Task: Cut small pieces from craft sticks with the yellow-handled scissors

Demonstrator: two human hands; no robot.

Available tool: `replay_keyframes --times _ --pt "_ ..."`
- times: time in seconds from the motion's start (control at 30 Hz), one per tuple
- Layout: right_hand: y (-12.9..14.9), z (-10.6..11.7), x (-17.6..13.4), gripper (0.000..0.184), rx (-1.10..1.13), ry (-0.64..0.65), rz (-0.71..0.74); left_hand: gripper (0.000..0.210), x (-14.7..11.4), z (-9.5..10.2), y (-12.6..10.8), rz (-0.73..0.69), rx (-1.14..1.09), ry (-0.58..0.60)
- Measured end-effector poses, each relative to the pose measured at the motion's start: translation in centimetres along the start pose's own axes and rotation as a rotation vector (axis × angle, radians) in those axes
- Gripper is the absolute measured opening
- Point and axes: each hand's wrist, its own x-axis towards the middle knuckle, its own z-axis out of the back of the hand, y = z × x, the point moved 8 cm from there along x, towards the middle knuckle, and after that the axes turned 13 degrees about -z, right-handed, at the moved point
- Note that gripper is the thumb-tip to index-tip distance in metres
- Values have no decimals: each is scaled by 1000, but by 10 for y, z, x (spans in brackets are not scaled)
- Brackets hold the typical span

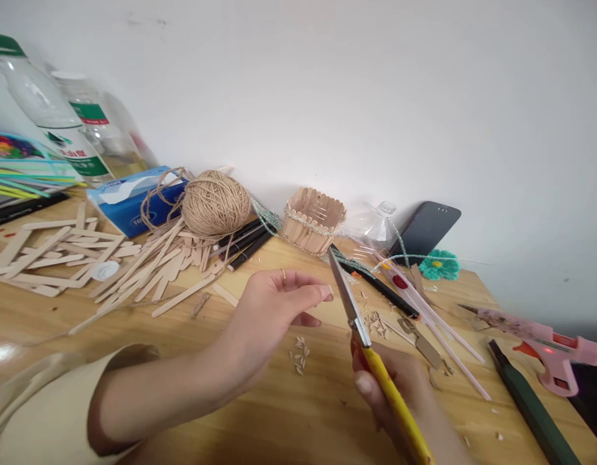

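My right hand [395, 381] is wrapped round the handle of yellow-handled shears [388, 394], whose metal blades point up and away from me. Beside the blade tips is my left hand [279, 303], thumb and fingers drawn together in a pinch. Whatever is in that pinch, if anything, is too small to make out. Small wood chips [301, 355] lie on the table below and between the hands. Beyond them, near the wall, stands a small basket [308, 232] built of wooden sticks with rounded tops and a glittery cord around it.
Craft sticks [60, 252] and a ball of twine [215, 203] lie left, by a blue tissue pack [133, 200] and plastic bottles [46, 97]. Rightward are black pens [385, 290], glue sticks [438, 329], a phone [424, 229], a green flower [439, 265], and a pink glue gun [545, 342].
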Motion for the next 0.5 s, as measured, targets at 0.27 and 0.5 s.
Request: replay_keyframes --times 0.27,0.5 --pt "-4 12 2 52 155 -37 -36 7 -2 8 -4 -15 202 59" --pt "-16 12 5 51 53 34 17 7 -9 38 17 -176 893 381"
